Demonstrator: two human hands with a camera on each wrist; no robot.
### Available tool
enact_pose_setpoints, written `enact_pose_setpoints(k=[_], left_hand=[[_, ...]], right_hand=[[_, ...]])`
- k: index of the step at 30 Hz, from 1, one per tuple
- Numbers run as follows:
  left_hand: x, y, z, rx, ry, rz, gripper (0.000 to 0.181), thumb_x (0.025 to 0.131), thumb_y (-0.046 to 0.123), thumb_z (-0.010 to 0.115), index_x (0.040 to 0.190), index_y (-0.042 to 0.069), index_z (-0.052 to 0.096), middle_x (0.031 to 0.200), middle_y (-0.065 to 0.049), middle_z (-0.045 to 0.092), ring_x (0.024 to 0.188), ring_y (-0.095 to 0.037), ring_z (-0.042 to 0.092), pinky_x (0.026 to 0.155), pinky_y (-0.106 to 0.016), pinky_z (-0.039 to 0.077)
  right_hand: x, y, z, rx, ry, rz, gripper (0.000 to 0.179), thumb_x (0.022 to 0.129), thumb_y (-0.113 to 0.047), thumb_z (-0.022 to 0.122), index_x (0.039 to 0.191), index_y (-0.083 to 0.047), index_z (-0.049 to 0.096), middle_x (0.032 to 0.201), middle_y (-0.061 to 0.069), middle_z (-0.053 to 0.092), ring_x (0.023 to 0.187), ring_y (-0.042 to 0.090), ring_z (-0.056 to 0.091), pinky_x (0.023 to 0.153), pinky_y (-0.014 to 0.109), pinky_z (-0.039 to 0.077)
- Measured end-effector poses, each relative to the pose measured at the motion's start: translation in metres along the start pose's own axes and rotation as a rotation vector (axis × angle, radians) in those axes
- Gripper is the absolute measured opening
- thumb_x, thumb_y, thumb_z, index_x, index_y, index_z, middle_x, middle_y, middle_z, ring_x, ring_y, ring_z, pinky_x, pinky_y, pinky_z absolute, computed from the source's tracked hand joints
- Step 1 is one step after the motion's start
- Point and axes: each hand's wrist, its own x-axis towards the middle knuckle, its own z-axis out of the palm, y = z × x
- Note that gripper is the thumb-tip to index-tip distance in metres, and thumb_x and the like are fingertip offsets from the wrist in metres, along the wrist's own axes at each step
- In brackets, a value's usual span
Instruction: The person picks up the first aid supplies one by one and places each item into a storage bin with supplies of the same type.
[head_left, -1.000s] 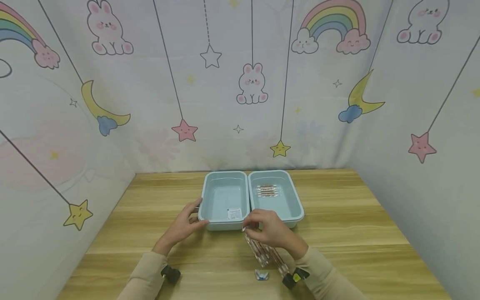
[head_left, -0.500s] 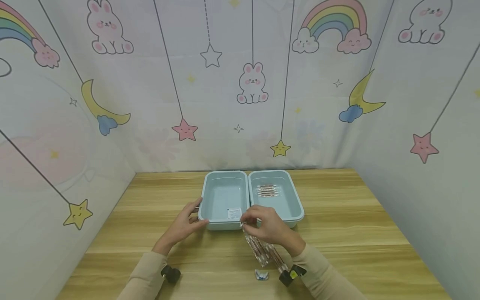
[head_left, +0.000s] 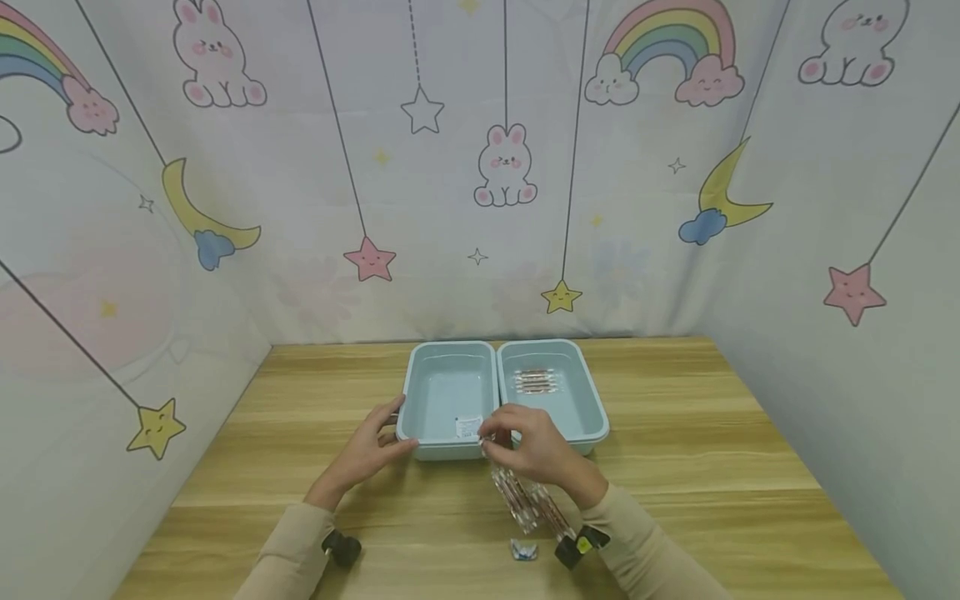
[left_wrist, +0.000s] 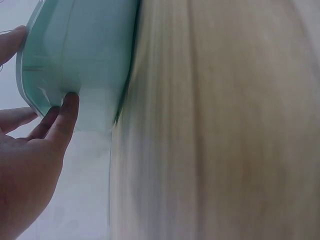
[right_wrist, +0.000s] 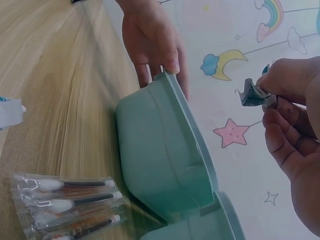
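My left hand (head_left: pixel 369 450) grips the near left corner of the left light-blue plastic bin (head_left: pixel 442 451), thumb at the rim and fingers against the outer wall (left_wrist: pixel 97 65). Above the front edges, near where the two bins meet, my right hand (head_left: pixel 536 450) pinches a small crumpled wrapper (right_wrist: pixel 251 95) between thumb and fingertips. Inside the left bin lies a white printed label or packet (head_left: pixel 468 427). The right bin (head_left: pixel 570 417) contains a row of wrapped brown-stemmed swabs (head_left: pixel 535 382). More cotton swabs in clear packaging (right_wrist: pixel 70 200) lie on the table below my right hand.
Another small crumpled wrapper (head_left: pixel 523 550) lies on the wooden table (head_left: pixel 675 483) near its front. The bins stand side by side toward the back. A patterned curtain (head_left: pixel 420 208) rises behind the table and along both sides.
My right hand has moved slightly up and left with the wrapper, toward the left bin's front rim. The left hand and the bins stay where they were.
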Motion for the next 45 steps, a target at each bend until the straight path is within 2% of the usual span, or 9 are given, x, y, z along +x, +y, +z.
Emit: enact_pose_setpoints(k=[13, 20, 27, 33, 39, 45], left_hand=[[0.000, 0.000, 0.000, 0.008, -0.004, -0.009, 0.085, 0.087, 0.019, 0.075, 0.152, 0.000, 0.025, 0.145, -0.026, 0.034, 0.134, -0.043, 0.039, 0.109, -0.045, 0.046], [0.000, 0.000, 0.000, 0.012, -0.006, -0.012, 0.085, 0.087, 0.020, 0.075, 0.152, 0.000, 0.025, 0.145, -0.027, 0.033, 0.133, -0.044, 0.040, 0.109, -0.045, 0.046], [0.000, -0.001, 0.000, 0.002, -0.004, -0.005, 0.085, 0.086, 0.018, 0.075, 0.152, -0.001, 0.024, 0.145, -0.027, 0.033, 0.133, -0.044, 0.040, 0.109, -0.042, 0.046], [0.000, -0.003, 0.000, -0.003, -0.005, -0.001, 0.085, 0.086, 0.018, 0.075, 0.152, -0.001, 0.025, 0.145, -0.027, 0.033, 0.133, -0.044, 0.040, 0.108, -0.042, 0.046], [-0.001, -0.003, 0.000, 0.000, -0.006, -0.003, 0.085, 0.087, 0.019, 0.075, 0.152, 0.000, 0.024, 0.145, -0.027, 0.033, 0.133, -0.044, 0.040, 0.109, -0.042, 0.046], [0.000, -0.002, 0.000, 0.005, 0.004, 0.002, 0.085, 0.086, 0.017, 0.075, 0.152, -0.001, 0.025, 0.145, -0.026, 0.034, 0.133, -0.043, 0.040, 0.108, -0.040, 0.047]], right_hand=[[0.004, 0.002, -0.001, -0.003, 0.108, 0.021, 0.016, 0.081, -0.003, 0.073, 0.093, -0.013, 0.070, 0.085, -0.002, 0.068, 0.068, 0.010, 0.061, 0.061, 0.012, 0.052], [0.007, 0.002, -0.002, -0.010, 0.161, 0.043, 0.016, 0.080, -0.003, 0.074, 0.092, -0.014, 0.071, 0.085, -0.001, 0.069, 0.069, 0.012, 0.061, 0.059, 0.021, 0.056], [0.009, 0.004, -0.001, -0.022, 0.197, 0.038, 0.018, 0.075, 0.002, 0.076, 0.090, -0.008, 0.071, 0.081, 0.004, 0.070, 0.065, 0.019, 0.061, 0.054, 0.031, 0.055], [0.013, 0.004, -0.003, -0.022, 0.228, 0.063, 0.018, 0.075, 0.005, 0.076, 0.088, -0.006, 0.071, 0.079, 0.007, 0.069, 0.064, 0.021, 0.060, 0.054, 0.031, 0.054], [0.017, 0.004, -0.007, -0.061, 0.278, 0.078, 0.015, 0.079, -0.002, 0.076, 0.091, -0.011, 0.072, 0.081, 0.001, 0.069, 0.067, 0.013, 0.061, 0.058, 0.028, 0.055], [0.021, 0.004, -0.010, -0.086, 0.312, 0.096, 0.013, 0.081, -0.006, 0.075, 0.092, -0.012, 0.072, 0.082, 0.000, 0.069, 0.069, 0.013, 0.061, 0.058, 0.031, 0.056]])
